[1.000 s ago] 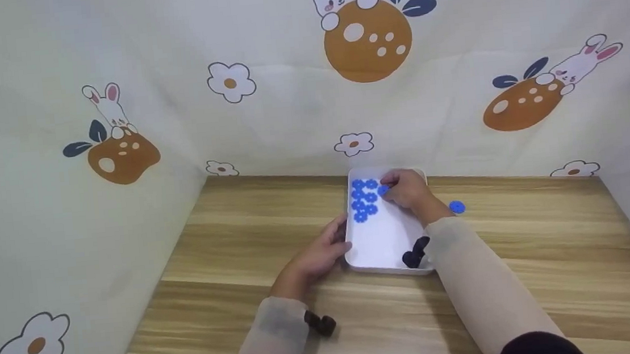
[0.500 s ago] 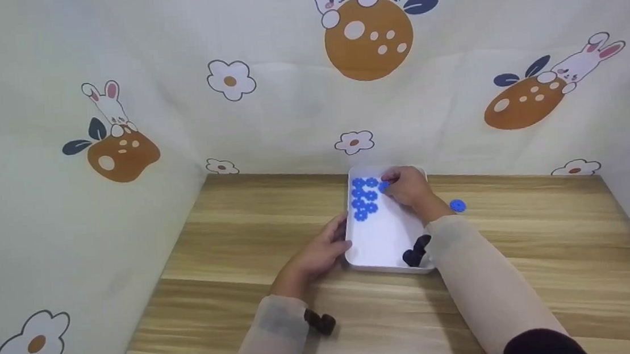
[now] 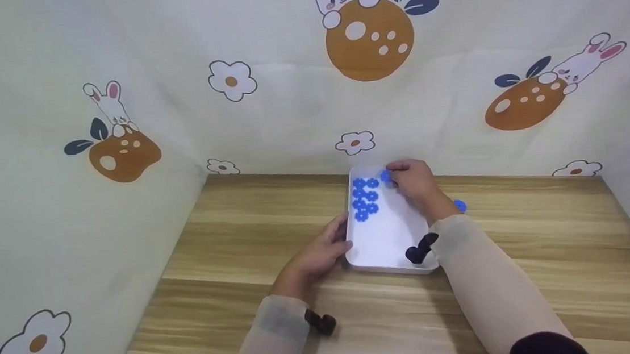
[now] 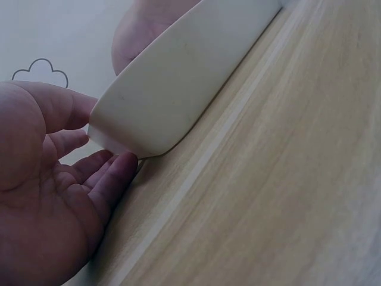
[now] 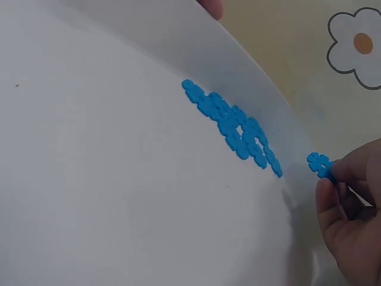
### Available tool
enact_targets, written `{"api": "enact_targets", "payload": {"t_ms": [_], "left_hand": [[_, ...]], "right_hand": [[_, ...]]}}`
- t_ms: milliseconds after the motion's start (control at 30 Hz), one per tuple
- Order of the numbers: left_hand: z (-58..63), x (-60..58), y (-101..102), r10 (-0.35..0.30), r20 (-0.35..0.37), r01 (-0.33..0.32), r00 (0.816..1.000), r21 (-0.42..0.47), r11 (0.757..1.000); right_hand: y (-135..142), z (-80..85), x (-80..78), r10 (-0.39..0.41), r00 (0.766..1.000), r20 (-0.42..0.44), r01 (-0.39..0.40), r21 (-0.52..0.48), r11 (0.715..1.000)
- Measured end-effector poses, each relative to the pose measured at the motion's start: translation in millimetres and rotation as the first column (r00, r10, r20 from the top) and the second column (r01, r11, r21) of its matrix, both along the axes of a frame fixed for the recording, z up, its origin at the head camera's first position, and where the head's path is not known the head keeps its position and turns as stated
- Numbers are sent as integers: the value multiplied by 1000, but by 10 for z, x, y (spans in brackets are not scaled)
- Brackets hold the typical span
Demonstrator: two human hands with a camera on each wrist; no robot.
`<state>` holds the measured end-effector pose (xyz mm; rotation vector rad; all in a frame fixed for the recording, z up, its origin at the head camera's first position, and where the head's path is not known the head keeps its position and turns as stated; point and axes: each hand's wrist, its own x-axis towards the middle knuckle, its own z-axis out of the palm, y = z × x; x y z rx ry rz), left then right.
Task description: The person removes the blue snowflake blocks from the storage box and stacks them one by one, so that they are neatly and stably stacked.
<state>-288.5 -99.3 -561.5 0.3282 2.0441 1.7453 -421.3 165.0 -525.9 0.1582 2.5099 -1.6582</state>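
In the head view a shallow white tray (image 3: 386,245) lies on the wooden table, with several blue flower-shaped snap pieces (image 3: 360,193) clustered along its left side. My left hand (image 3: 317,255) holds the tray's left edge; the left wrist view has digits at the rim and low on the white wall (image 4: 172,89). Over the tray's far end, my right hand (image 3: 413,178) pinches one blue flower-shaped piece (image 5: 318,163) between thumb and fingers. In the right wrist view this piece stands apart from the cluster (image 5: 235,125).
Another blue piece (image 3: 460,205) lies on the table right of the tray, partly hidden by my right forearm. Behind the table (image 3: 230,247) hangs a pale curtain (image 3: 275,117) printed with rabbits and flowers. Black devices (image 3: 321,322) are strapped to both wrists.
My right hand has moved away from me, toward the tray's far edge, with the pinched blue piece. My left hand stays at the tray's left edge.
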Motion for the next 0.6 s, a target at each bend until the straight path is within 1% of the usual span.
{"api": "enact_targets", "payload": {"t_ms": [133, 300, 400, 467, 533, 600], "left_hand": [[1, -2, 13, -1, -5, 1, 1000, -5, 1000], [-4, -10, 25, 3, 8, -3, 1000, 17, 1000], [-3, -10, 26, 5, 15, -5, 1000, 21, 1000], [1, -8, 22, 6, 19, -7, 1000, 21, 1000], [-1, -5, 11, 5, 13, -5, 1000, 15, 1000], [-5, 1, 0, 2, 6, -2, 1000, 13, 1000]], "right_hand": [[89, 93, 44, -8, 1000, 10, 8, -53, 999], [241, 186, 114, -61, 997, 42, 67, -157, 985], [354, 202, 178, -83, 996, 34, 88, -216, 972], [437, 195, 231, -83, 996, 29, 88, -240, 967], [516, 175, 293, -76, 997, 22, 80, -254, 964], [591, 153, 358, -76, 997, 21, 79, -248, 966]]}}
